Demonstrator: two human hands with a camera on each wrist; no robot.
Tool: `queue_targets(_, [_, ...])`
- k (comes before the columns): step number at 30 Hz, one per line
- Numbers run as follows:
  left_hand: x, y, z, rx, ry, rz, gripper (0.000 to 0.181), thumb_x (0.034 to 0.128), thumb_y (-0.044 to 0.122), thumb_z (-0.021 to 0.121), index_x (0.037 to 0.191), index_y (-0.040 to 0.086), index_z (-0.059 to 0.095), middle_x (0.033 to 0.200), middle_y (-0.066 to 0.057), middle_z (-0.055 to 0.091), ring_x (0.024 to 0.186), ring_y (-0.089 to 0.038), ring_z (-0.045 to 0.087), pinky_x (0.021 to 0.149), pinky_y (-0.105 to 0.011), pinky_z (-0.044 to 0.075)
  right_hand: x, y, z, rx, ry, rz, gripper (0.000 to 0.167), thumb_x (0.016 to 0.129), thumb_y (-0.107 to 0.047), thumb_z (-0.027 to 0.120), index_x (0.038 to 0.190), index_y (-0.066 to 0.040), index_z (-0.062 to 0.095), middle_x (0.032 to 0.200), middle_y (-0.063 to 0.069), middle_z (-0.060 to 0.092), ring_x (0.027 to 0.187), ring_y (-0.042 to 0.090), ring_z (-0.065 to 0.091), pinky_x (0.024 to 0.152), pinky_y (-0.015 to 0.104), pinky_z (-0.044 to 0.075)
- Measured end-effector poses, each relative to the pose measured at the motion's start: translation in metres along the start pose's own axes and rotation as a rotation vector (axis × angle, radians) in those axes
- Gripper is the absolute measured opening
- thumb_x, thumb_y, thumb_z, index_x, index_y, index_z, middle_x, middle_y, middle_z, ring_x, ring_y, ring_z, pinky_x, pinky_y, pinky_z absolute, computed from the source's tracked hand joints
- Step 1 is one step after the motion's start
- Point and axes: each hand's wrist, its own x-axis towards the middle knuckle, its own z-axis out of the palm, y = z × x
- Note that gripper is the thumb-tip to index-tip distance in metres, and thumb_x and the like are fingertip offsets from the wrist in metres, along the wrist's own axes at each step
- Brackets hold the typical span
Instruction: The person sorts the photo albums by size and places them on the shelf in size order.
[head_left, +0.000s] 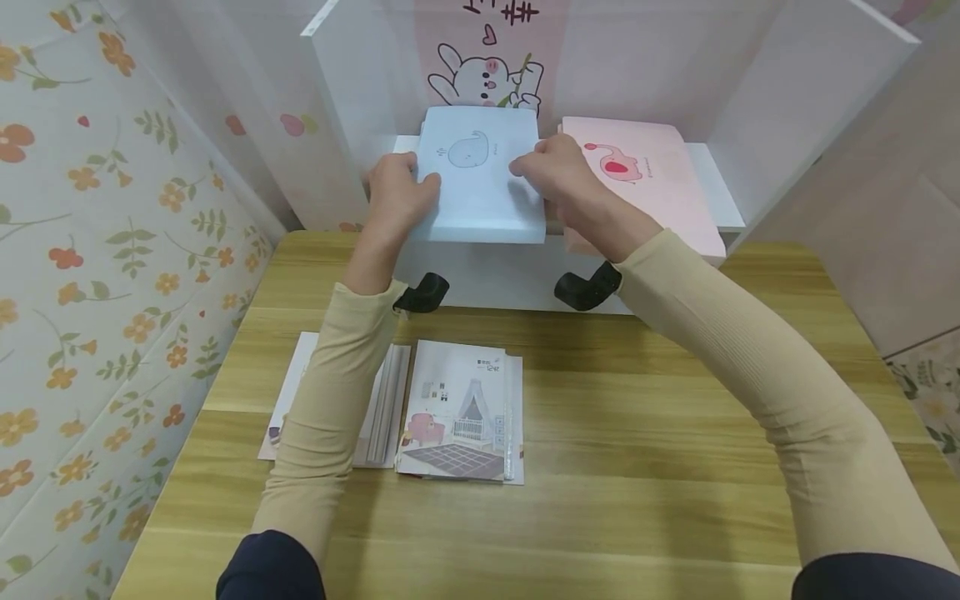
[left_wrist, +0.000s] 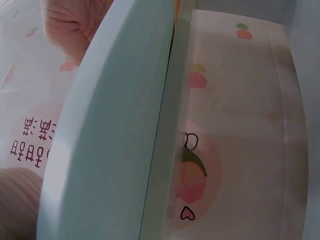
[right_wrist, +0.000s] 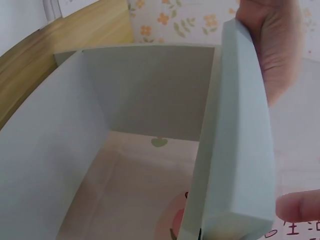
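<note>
A thick light blue book-like item [head_left: 480, 179] with a whale drawing lies flat on the white shelf [head_left: 408, 143], its front end jutting past the shelf's edge. My left hand [head_left: 399, 193] grips its left side, thumb on top. At the right side, my right hand [head_left: 566, 179] holds it with the thumb over the cover. In the right wrist view the item's pale blue side [right_wrist: 240, 135] stands large, with the left hand [right_wrist: 272, 45] at its far end. The undersides of the grips are hidden. Beside it lies a pink book-like item [head_left: 645, 179] with an elephant drawing.
White upright panels [head_left: 360, 100] flank the shelf at both sides. On the wooden table [head_left: 637, 450], a stack of booklets [head_left: 457, 417] with a room picture lies next to another stack [head_left: 382, 417], partly behind the left forearm. A flowered curtain [head_left: 112, 292] hangs at left.
</note>
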Motion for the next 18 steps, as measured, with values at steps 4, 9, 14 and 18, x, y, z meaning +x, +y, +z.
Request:
queue_targets(4, [-0.001,-0.002,0.000,-0.020,0.001,0.016,0.029,0.0942,0.018,0.045,0.104,-0.004,0.061,0.109,-0.015,0.056,0.107,-0.023,0.039,0.077,-0.026,0.033,-0.003,0.002,-0.002,0.022,-0.016,-0.003,0.056,0.094,-0.029,0.051,0.145,-0.014,0.035,0.151,-0.005,0.029,0.125,0.013,0.036,0.101,0.025,0.036])
queue_targets(9, [-0.006,-0.006,0.001,-0.071,0.021,0.065,0.031,0.0947,0.015,0.044,0.109,-0.007,0.060,0.118,-0.017,0.057,0.111,-0.023,0.042,0.087,-0.024,0.038,-0.009,0.005,-0.005,-0.014,-0.025,-0.059,0.063,0.095,-0.031,0.050,0.149,-0.014,0.024,0.151,-0.002,0.027,0.129,0.014,0.034,0.105,0.027,0.032])
queue_targets(14, [-0.016,-0.008,-0.002,-0.111,0.044,0.145,0.044,0.0944,0.013,0.046,0.134,-0.006,0.045,0.140,-0.017,0.044,0.126,-0.024,0.043,0.102,-0.031,0.036,-0.017,0.009,-0.008,-0.076,-0.003,-0.165,0.067,0.095,-0.031,0.048,0.151,-0.016,0.014,0.155,-0.002,0.018,0.137,0.013,0.025,0.110,0.029,0.024])
queue_targets(18, [-0.026,-0.009,-0.004,-0.147,0.072,0.185,0.044,0.0938,0.012,0.047,0.134,-0.006,0.044,0.141,-0.018,0.043,0.125,-0.027,0.045,0.102,-0.033,0.037,-0.022,0.015,-0.011,-0.084,0.013,-0.240,0.064,0.095,-0.030,0.048,0.150,-0.017,0.018,0.154,-0.002,0.023,0.138,0.013,0.027,0.107,0.028,0.028])
